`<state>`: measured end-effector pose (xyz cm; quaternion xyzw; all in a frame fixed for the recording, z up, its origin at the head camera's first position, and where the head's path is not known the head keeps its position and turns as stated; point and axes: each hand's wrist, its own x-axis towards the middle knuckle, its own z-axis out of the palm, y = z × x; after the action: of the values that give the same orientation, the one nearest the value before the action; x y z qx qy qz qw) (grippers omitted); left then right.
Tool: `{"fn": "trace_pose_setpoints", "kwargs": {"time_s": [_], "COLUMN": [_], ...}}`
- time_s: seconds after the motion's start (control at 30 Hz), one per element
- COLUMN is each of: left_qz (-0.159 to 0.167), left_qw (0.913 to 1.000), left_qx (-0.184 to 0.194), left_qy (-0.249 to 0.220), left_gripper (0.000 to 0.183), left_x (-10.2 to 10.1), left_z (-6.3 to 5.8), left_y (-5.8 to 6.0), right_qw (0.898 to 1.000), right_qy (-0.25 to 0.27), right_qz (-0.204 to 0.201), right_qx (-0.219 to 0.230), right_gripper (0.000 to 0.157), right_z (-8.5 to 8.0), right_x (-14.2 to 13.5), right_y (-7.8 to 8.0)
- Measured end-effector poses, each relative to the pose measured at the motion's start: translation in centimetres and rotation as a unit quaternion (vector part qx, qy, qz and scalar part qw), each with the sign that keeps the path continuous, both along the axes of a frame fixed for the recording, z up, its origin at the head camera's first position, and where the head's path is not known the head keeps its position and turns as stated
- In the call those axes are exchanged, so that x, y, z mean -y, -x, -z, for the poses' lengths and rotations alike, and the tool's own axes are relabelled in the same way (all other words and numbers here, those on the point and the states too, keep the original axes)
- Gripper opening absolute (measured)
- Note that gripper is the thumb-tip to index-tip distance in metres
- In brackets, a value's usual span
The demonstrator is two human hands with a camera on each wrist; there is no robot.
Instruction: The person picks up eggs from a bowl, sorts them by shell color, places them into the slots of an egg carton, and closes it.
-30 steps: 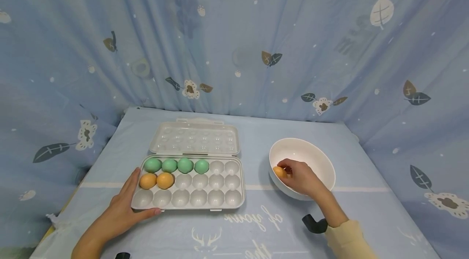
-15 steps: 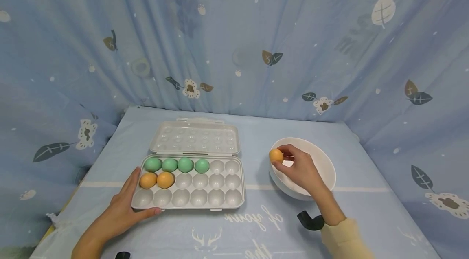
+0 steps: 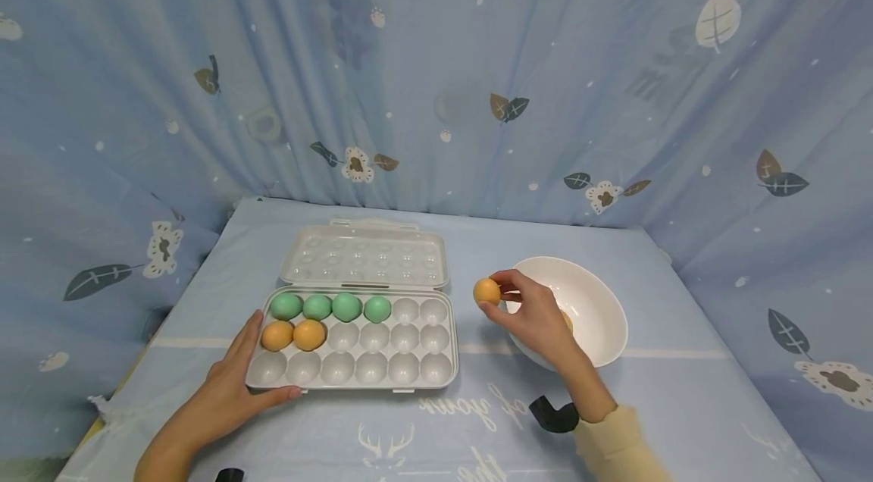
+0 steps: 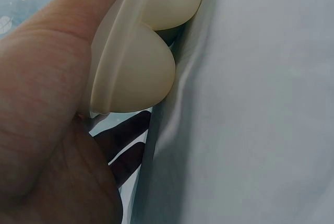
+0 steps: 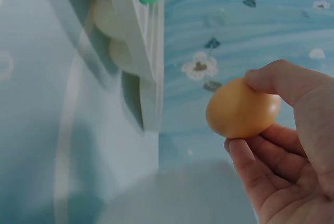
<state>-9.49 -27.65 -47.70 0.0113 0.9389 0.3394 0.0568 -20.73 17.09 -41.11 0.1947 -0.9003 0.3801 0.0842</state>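
My right hand [image 3: 535,315] pinches an orange egg [image 3: 486,291] between thumb and fingertips, just left of the white bowl [image 3: 600,300]. The right wrist view shows this egg [image 5: 242,109] up close. Inside the bowl another orange egg [image 3: 567,321] shows partly behind the hand. My left hand [image 3: 225,391] rests against the near left corner of the egg tray [image 3: 446,383], thumb along its front edge, fingers along its left side. Green eggs [image 3: 346,307] sit in the tray's back row, and two orange eggs [image 3: 309,335] fill the left end of the middle row.
The tray's clear lid [image 3: 364,255] lies folded back behind it. A blue cloth [image 3: 470,239] with printed lettering covers the table. Blue patterned curtains [image 3: 436,73] hang at the back and both sides. Black wrist mounts [image 3: 554,415] show near the front edge.
My right hand has lifted the orange egg out of the bowl and carried it left, past the bowl's rim. The left hand stays at the tray's corner.
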Motion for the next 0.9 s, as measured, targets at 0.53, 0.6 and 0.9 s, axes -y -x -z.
{"fn": "trace_pose_setpoints", "kwargs": {"time_s": [0.53, 0.6, 0.9], "left_qz": [-0.001, -0.002, -0.005], "left_qw": [1.0, 1.0, 1.0], "left_qx": [-0.002, -0.002, -0.003], "left_qy": [-0.002, 0.0, 0.0], "left_gripper": [0.138, 0.138, 0.139], "left_x": [-0.1, -0.2, -0.1], "left_z": [0.1, 0.1, 0.1], "left_y": [0.0, 0.0, 0.0], "right_qw": [0.996, 0.995, 0.988], "right_qy": [0.042, 0.046, 0.065], "right_qz": [-0.083, -0.092, -0.142], "right_qx": [0.008, 0.003, -0.006], "right_gripper": [0.041, 0.042, 0.047], "right_z": [1.9, 2.0, 2.2], "right_x": [6.1, 6.6, 9.3], "right_y": [0.1, 0.2, 0.3]}}
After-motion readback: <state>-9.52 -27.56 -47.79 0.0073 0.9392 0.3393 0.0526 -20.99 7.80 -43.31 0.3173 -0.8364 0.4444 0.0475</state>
